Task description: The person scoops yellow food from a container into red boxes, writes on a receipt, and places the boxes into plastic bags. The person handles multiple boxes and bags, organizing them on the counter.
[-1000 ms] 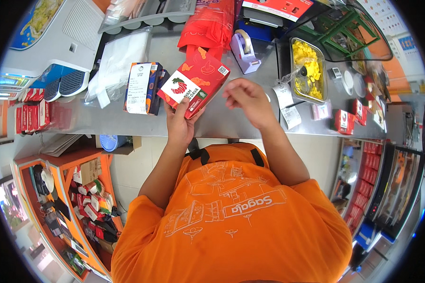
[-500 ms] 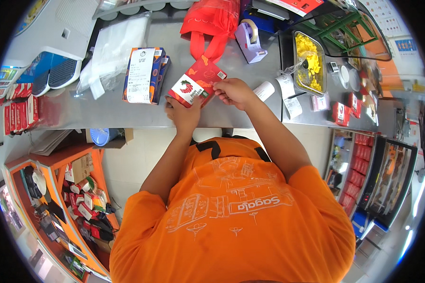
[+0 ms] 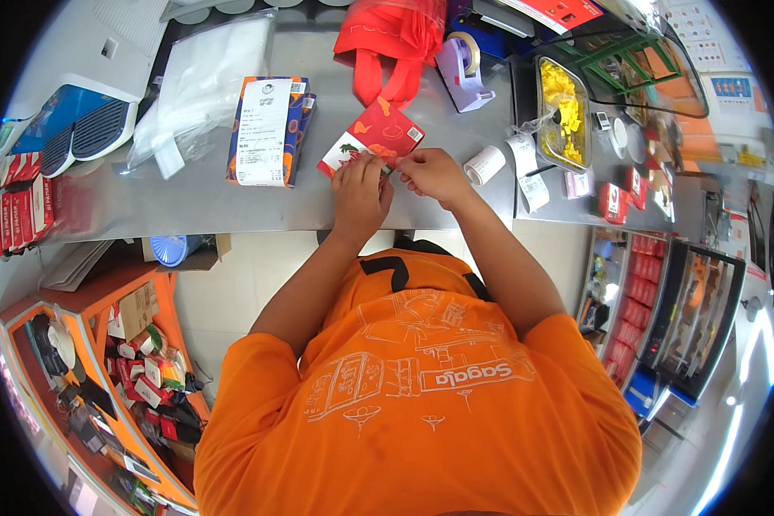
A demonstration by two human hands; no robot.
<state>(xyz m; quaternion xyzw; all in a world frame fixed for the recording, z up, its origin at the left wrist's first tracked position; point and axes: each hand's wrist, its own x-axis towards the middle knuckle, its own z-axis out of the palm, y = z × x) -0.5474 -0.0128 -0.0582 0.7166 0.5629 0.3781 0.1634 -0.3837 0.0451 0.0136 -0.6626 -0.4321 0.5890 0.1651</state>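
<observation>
Over the smooth steel counter [image 3: 262, 208], at upper centre, a red cardboard carton [image 3: 377, 127] slants, long axis running lower left to upper right, white patch down-left. The left hand [image 3: 361, 191] covers its lower edge, fingers together; the right hand [image 3: 431, 175] narrows at its right edge. Whether either grips, I can't tell.

1. Red box [image 3: 385, 129]: orange print, white patch, small code square at far-right corner.
2. Sits askew by front of desk [image 3: 189, 206].
3. Near side partly hidden by left hand [image 3: 359, 189].
</observation>
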